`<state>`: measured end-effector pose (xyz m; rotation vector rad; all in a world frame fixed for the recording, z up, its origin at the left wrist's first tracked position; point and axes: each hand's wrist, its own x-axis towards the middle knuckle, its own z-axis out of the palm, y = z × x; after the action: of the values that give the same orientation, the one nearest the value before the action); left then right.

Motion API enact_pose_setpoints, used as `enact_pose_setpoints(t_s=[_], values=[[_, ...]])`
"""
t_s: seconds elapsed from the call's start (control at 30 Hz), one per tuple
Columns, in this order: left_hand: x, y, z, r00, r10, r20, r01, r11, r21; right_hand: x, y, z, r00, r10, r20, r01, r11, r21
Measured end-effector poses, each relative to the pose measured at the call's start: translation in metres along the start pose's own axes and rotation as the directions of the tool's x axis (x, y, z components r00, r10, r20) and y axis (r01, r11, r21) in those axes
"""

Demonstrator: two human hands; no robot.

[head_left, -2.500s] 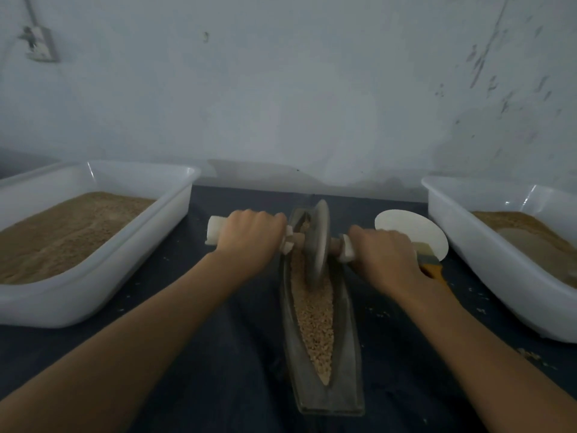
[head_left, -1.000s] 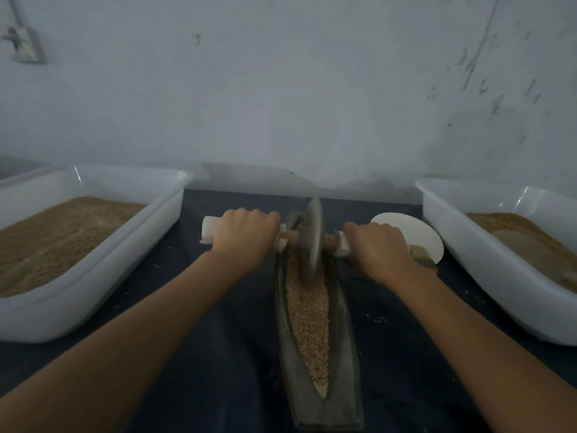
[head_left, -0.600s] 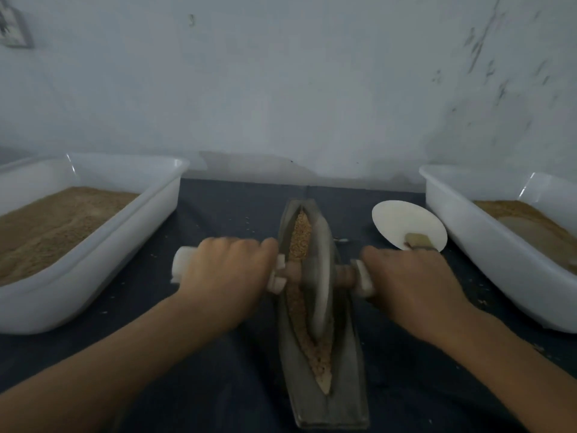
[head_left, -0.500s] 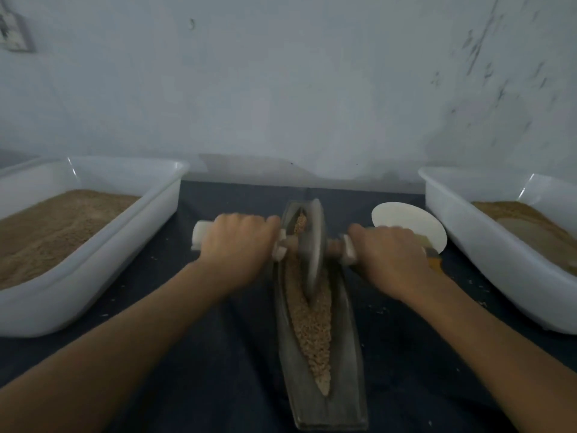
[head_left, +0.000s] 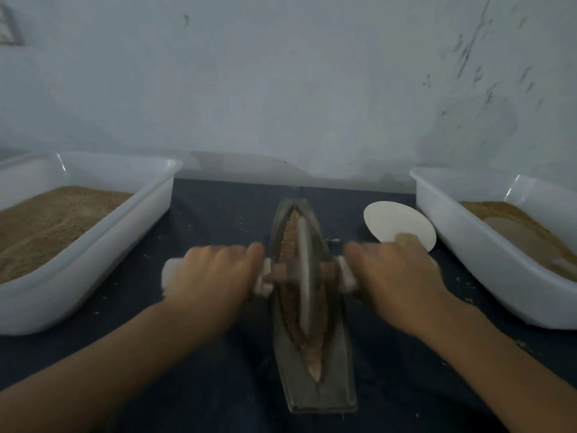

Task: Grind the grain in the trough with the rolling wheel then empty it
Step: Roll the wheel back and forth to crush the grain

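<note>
Pale grey-white plaster wall [head_left: 281, 82] fills the upper half, w/ dark scuffs & scratch marks at upper right. Dark navy cloth-covered tabletop [head_left: 218, 220] runs up to its base; small framed fixture [head_left: 7, 28] at far upper left, dim light overall

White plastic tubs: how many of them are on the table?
2. One white tub stands at the left edge, filled with brown grain; the other white tub stands at the right edge, partly cut off by the frame.
</note>
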<state>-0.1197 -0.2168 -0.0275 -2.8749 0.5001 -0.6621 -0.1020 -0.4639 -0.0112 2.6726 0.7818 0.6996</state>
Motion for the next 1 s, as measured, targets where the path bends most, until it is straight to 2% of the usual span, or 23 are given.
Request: enact_pose_setpoints(t_s=[0.07,0.1,0.2,0.3,0.43,0.6,0.7,0.77,0.83,0.93,1.0], values=[[-0.018,0.007,-0.016,0.986,0.110,-0.129,-0.109,0.994,0.020,-0.021,0.001,-0.006,0.997,-0.013,-0.079,0.021,0.994,0.111],[-0.020,0.007,-0.020,0.983,0.125,-0.133,-0.123,0.992,0.027,-0.024,0.004,-0.005,0.997,-0.010,-0.075,0.020,0.990,0.141],[0.003,0.005,-0.012,0.998,0.067,-0.011,-0.065,0.985,0.157,-0.007,0.007,0.011,1.000,0.019,0.014,-0.021,0.994,0.109],[0.053,-0.007,0.010,1.000,-0.009,-0.027,0.014,0.983,0.184,0.037,0.019,0.044,0.984,0.146,0.103,-0.158,0.981,0.115],[0.105,-0.026,0.028,0.998,-0.032,-0.049,0.040,0.982,0.185,0.087,0.035,0.069,0.978,0.209,0.015,-0.209,0.973,0.094],[0.099,-0.018,0.023,0.998,-0.006,-0.060,0.017,0.982,0.188,0.070,0.027,0.066,0.971,0.235,0.039,-0.238,0.960,0.147],[0.060,-0.009,0.013,0.999,0.025,-0.037,-0.020,0.992,0.121,0.030,0.018,0.043,0.989,0.145,0.011,-0.146,0.984,0.107],[0.026,-0.005,0.005,0.991,0.086,-0.106,-0.078,0.994,0.075,0.004,0.010,0.025,0.994,0.046,-0.103,-0.040,0.997,0.061],[0.002,-0.002,-0.003,0.969,0.141,-0.205,-0.136,0.990,0.040,-0.013,0.004,0.012,0.991,0.009,-0.132,0.000,0.997,0.073],[-0.001,-0.001,-0.006,0.974,0.157,-0.163,-0.146,0.986,0.077,-0.012,0.006,0.014,0.998,0.012,-0.059,-0.005,0.994,0.114],[0.019,-0.003,0.001,0.986,0.135,-0.100,-0.120,0.982,0.145,0.006,0.011,0.027,0.999,0.038,-0.008,-0.038,0.998,0.054]])
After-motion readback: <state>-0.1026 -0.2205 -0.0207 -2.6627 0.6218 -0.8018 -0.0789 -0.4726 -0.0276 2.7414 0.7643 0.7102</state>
